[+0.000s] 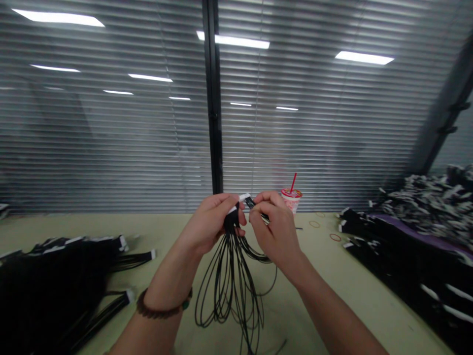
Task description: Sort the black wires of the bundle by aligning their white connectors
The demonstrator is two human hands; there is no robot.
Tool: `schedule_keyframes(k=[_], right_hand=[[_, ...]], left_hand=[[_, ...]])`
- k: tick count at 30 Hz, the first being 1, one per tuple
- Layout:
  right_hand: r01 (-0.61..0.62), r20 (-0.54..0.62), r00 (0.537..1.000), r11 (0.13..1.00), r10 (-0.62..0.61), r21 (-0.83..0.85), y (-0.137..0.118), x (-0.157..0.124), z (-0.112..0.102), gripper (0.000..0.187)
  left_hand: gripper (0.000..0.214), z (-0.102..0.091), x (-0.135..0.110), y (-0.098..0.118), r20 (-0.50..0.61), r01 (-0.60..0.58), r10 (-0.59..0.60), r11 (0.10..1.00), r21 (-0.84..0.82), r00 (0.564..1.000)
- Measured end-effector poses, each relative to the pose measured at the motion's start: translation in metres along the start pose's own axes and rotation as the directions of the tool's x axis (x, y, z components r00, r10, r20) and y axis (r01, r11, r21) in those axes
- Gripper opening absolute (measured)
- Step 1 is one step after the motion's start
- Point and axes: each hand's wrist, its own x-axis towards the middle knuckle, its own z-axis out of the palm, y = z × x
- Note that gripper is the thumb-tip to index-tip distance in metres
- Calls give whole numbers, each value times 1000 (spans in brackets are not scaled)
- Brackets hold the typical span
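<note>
- A bundle of thin black looped wires with white end connectors (229, 276) is held up above the pale green table (325, 276), its loops hanging down.
- The left hand (210, 222) is closed round the bundle's top.
- The right hand (273, 224) is pinched on 1 wire end beside it.
- Step judged: ends being gathered and aligned; a steady, even grip is called for next.
- Black wire heaps (48, 276) lie left and right; a red-straw cup (291, 197) stands behind.

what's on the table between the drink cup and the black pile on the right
In the head view, loose rubber bands lie on the table between the cup and the right cable pile.
</note>
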Motion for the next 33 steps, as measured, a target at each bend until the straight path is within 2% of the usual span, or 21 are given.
schedule_keyframes(k=[21, 29, 33], right_hand=[[24, -62, 998, 999, -22, 38, 0, -1, 2, 23], [-29, -10, 1000, 999, 29, -41, -1, -2, 4, 23], [-40, 1, 999, 997, 40, -73, 3, -1, 4, 23]], left_hand=[[22, -1, 0, -2, 12, -14, 14, 1000, -10, 1000], [21, 2, 2, -4, 32, -28, 29, 999, -23, 999], [21, 6, 1, -4, 38, -53, 52, 998, 25, 998]])
